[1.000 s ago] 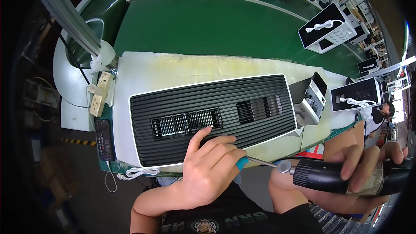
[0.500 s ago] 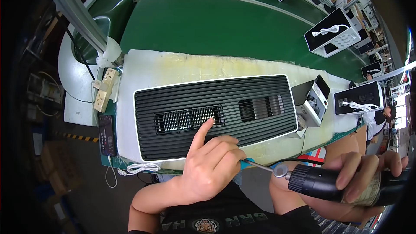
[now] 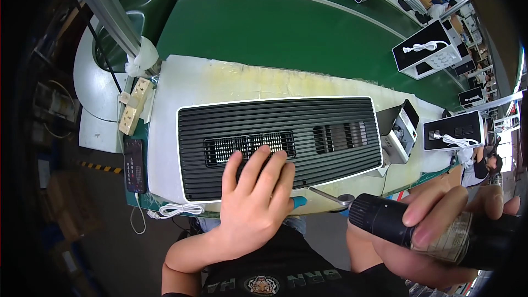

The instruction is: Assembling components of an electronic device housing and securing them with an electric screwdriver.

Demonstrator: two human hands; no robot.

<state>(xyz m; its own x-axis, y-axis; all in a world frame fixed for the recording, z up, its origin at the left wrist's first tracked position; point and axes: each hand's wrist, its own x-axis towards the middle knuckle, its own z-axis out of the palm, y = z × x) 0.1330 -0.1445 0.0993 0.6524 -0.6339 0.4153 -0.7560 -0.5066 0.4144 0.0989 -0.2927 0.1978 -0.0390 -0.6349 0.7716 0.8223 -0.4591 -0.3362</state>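
Green conveyor belting point(image 3: 286, 27) runs behind the white-padded bench point(image 3: 220, 80), and other black-and-white units sit further along the line to the right. On the pad lies the black ribbed panel point(image 3: 286, 132), long side across my view, its white rim showing all round.

What has changed in the last second is my left hand point(image 3: 256, 203). A moment ago it was curled at the near edge with one finger pointing up the ribs; now it lies flat, fingers point(image 3: 263, 168) spread and released, pressing on the panel's near half. The fingertips reach just below the mesh vent point(image 3: 247, 146), and the slotted grille point(image 3: 338, 135) is off to their right. A small blue piece point(image 3: 298, 202) peeks out just right of the palm, at the panel's near edge; I cannot tell what it is.

My right hand point(image 3: 434, 236) is clenched round the black driver point(image 3: 385, 223), as it was before, but the tool now sits larger and closer in view. Its bit point(image 3: 330, 195) points left, toward the panel's near edge, just right of the left fingers and not yet touching anything I can see.

I read the flat palm as a hold-down: the panel is steadied and the driver is close by the near rim.

Left of the fingers, well apart, lie a dark phone point(image 3: 135, 165), a beige power strip point(image 3: 135, 104) and a coiled white cable point(image 3: 176, 209).
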